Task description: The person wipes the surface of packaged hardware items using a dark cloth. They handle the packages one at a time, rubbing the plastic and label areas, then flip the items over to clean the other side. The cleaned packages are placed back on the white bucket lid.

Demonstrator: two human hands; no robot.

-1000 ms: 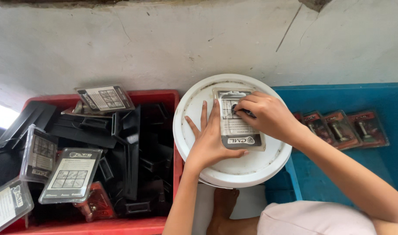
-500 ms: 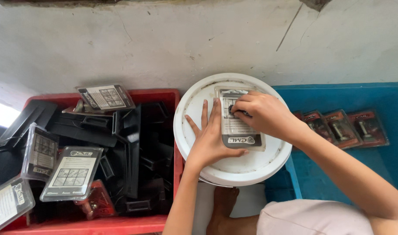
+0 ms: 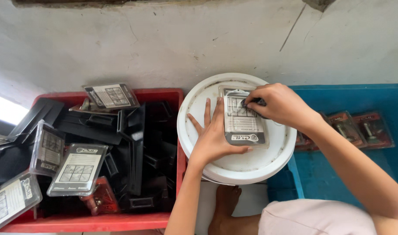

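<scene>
Head view looks straight down at a person's two bare hands working on a round white lid (image 3: 251, 169) that sits between a red crate (image 3: 99, 223) on the left and a blue crate (image 3: 364, 93) on the right, all against a pale, cracked wall (image 3: 164, 39). A clear plastic pack (image 3: 242, 124) with a printed card inside lies flat on the lid, its long side running away from the person. The left hand (image 3: 214, 137) rests open and flat on the lid, fingers spread, its palm edge and thumb pressing against the pack's left side and lower corner to hold it still. The right hand (image 3: 279, 104) curls over the pack's upper right corner, fingertips pinched closed on a small dark part (image 3: 258, 102) there; what that part is cannot be told. The red crate holds a jumble of black plastic trays (image 3: 133, 143), with several more clear packs (image 3: 79, 167) lying on top and along its left edge. The blue crate holds a few red-backed packs (image 3: 360, 128) side by side, just beyond the right forearm. Below the lid, a bare foot (image 3: 225, 204) and a pale pink garment (image 3: 312, 219) show at the bottom edge.
</scene>
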